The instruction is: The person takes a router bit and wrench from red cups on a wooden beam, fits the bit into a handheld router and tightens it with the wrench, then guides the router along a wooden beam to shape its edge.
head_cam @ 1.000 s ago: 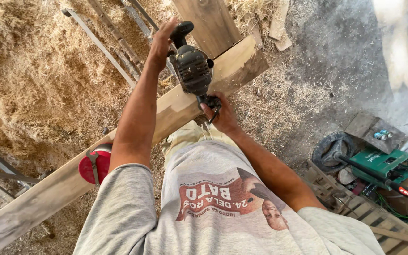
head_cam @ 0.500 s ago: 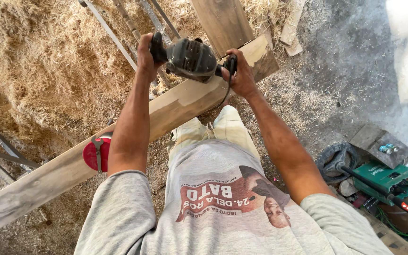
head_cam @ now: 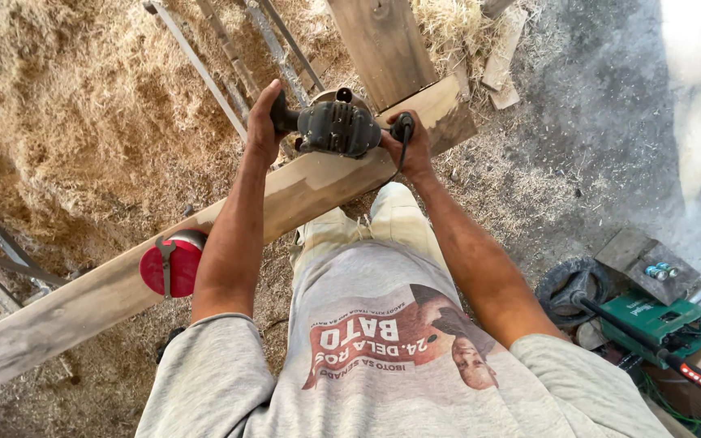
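A dark hand-held power router point(head_cam: 336, 126) sits on a long pale wooden plank point(head_cam: 107, 284) that runs diagonally from lower left to upper right. My left hand point(head_cam: 263, 122) grips the router's left knob handle. My right hand point(head_cam: 409, 146) grips its right handle, where the black cord leaves the tool. The router rests near the plank's far end. A second, darker board point(head_cam: 383, 45) lies across and beyond that end.
A red clamp point(head_cam: 170, 261) holds the plank's near edge. Wood shavings point(head_cam: 66, 105) pile up at left, with thin metal bars point(head_cam: 196, 61) crossing them. A green power tool point(head_cam: 651, 318), a coiled black hose point(head_cam: 569, 284) and a wood block lie at lower right on the concrete.
The router was lifted off the plank's side and set flat on top of it. My right hand moved from below the tool up to its right handle. The view shifted slightly.
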Available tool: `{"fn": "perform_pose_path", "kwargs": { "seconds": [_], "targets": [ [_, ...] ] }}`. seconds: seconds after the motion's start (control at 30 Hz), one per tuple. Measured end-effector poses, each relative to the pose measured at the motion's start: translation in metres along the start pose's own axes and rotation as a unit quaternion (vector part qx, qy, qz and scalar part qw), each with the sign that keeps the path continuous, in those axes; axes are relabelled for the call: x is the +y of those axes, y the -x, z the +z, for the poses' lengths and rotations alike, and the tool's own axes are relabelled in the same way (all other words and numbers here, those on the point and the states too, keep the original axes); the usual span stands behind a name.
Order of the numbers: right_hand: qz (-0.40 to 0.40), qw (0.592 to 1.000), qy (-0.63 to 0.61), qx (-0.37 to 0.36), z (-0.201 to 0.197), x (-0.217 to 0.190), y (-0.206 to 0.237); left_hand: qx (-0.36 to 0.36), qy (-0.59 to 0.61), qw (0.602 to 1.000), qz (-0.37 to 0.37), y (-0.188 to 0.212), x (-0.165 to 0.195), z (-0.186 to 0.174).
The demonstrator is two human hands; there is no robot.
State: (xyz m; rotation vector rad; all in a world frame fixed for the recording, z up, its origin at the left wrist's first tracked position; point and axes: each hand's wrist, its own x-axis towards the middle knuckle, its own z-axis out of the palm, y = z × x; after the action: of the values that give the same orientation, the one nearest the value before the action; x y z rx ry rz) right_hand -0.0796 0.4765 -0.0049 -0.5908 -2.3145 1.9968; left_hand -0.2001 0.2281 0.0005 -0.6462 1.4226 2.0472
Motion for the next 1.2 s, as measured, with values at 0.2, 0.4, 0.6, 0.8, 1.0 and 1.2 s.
{"fn": "perform_pose_path", "kwargs": {
  "seconds": [0.2,0.4,0.6,0.8,1.0,1.2],
  "targets": [
    [-0.025,0.996,-0.082,-0.021,-0.013,-0.002,-0.008,-0.006,-0.022,0.998,0.057,0.004,-0.007,0.006],
    [-0.093,0.994,-0.053,0.020,-0.049,0.001,0.004,-0.083,-0.010,0.990,0.111,0.013,-0.017,0.024],
    [-0.067,0.977,-0.154,0.130,-0.091,0.026,0.038,-0.165,-0.089,0.978,0.088,0.008,-0.043,0.069],
    [-0.008,0.971,-0.120,0.208,-0.154,0.057,0.088,-0.198,-0.082,0.977,-0.009,0.027,-0.099,0.121],
    [-0.028,0.959,-0.203,0.197,-0.221,0.061,0.090,-0.192,-0.116,0.974,-0.017,0.037,-0.123,0.189],
    [0.071,0.940,-0.260,0.208,-0.275,0.044,0.043,-0.167,-0.184,0.969,0.017,0.015,-0.118,0.264]
  ]
}}
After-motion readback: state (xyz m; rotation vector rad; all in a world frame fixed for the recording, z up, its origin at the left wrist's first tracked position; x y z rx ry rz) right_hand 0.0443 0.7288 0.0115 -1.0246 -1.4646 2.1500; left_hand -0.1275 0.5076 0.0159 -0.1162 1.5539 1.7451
